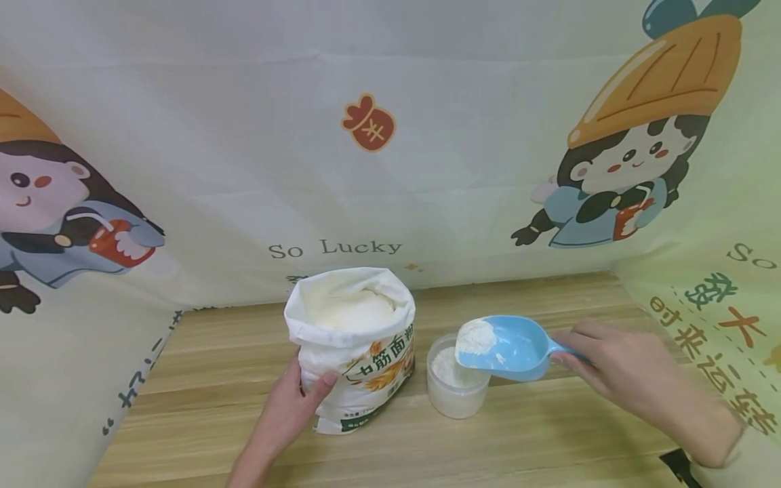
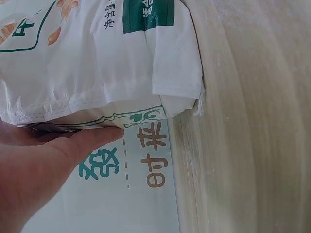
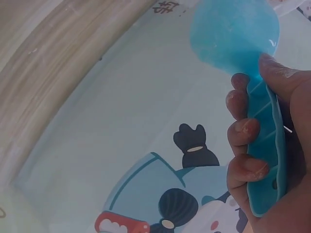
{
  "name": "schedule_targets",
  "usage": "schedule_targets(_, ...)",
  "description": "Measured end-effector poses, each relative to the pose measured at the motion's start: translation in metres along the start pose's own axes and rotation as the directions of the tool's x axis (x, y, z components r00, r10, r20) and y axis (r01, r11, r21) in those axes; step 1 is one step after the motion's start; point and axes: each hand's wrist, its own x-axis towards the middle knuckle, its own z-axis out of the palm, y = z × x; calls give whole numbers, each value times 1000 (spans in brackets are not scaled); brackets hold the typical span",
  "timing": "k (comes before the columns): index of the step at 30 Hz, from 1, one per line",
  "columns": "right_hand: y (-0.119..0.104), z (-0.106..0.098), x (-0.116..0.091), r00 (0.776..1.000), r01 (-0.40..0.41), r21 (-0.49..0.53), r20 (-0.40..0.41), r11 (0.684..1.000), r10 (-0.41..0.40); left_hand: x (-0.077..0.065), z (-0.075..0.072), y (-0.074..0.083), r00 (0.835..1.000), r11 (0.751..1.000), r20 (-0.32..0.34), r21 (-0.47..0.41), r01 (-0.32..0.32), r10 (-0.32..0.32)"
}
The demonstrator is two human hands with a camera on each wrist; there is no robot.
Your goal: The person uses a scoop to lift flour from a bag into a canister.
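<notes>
My left hand [image 1: 285, 407] holds the side of an open white flour bag [image 1: 342, 359], with the thumb on its printed front. In the left wrist view the bag's lower edge [image 2: 87, 99] fills the top, above my thumb. White flour [image 1: 360, 310] shows inside the bag's mouth. My right hand [image 1: 631, 379] grips a light blue scoop [image 1: 521, 346], its fingers curled round the handle [image 3: 262, 145]. A small heap of flour [image 1: 477, 337] lies at the scoop's tip. The scoop is over the right part of a clear plastic tub [image 1: 457, 404] containing white powder.
A wood-grain tabletop [image 1: 213, 379] bears the bag and the tub. Behind it hangs a pale printed cloth [image 1: 244, 135] with cartoon figures and lettering, which also runs along both sides. A black object [image 1: 680, 466] shows near my right wrist.
</notes>
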Motion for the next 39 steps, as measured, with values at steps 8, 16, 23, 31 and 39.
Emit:
schedule_targets(8, -3, -1, 4, 999, 17, -45, 29, 999, -16, 0, 0, 0, 1000, 1000, 6, -5, 0, 0)
schedule_targets(16, -4, -2, 7, 998, 39, -51, 52, 998, -36, 0, 0, 0, 1000, 1000, 6, 1, 0, 0)
schedule_targets(23, -5, -4, 12, 997, 51, -84, 61, 995, -46, 0, 0, -1, 1000, 1000, 6, -5, -17, 17)
schedule_targets(31, -9, -9, 20, 995, 70, -113, 85, 991, -61, 1, 0, -1, 1000, 1000, 12, 6, -12, 12)
schedule_targets(39, -14, -18, 33, 983, 128, -140, 150, 982, -107, 1, 0, 0, 1000, 1000, 14, 3, -5, 5)
